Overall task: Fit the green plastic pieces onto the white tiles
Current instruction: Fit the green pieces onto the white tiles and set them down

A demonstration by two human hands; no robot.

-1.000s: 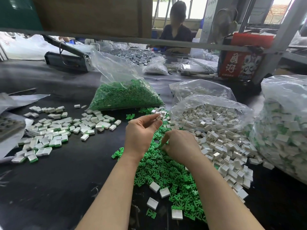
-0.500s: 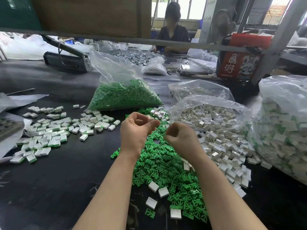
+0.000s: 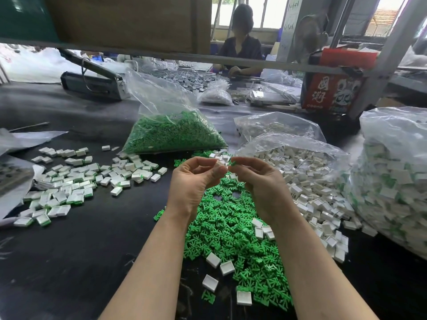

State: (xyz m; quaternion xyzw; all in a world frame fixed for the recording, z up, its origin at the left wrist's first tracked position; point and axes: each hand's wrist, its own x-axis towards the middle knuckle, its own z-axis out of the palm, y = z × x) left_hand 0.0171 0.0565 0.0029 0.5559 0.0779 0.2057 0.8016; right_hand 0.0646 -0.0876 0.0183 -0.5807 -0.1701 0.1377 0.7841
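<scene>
**Black worktable, hands meeting above the green heap**

Raised over the loose green pieces (image 3: 233, 229), the left hand (image 3: 193, 181) pinches a white tile (image 3: 220, 163); the right hand (image 3: 263, 183) pinches a green piece (image 3: 233, 163) just beside it. Bare black table (image 3: 76, 250) lies open on the left.

A white tile (image 3: 219, 163) is pinched in the left hand (image 3: 194, 183) and a bright green piece (image 3: 233, 163) in the right hand (image 3: 263, 185). Below the grip, a bright green heap (image 3: 233, 229) is spread on a black tabletop (image 3: 80, 255). Left of the grip, white tiles edged in green (image 3: 76, 181) are scattered. Beyond the grip, darker green is seen through a clear bag (image 3: 171, 132); far right, a red box (image 3: 335, 88) is marked with white characters
</scene>
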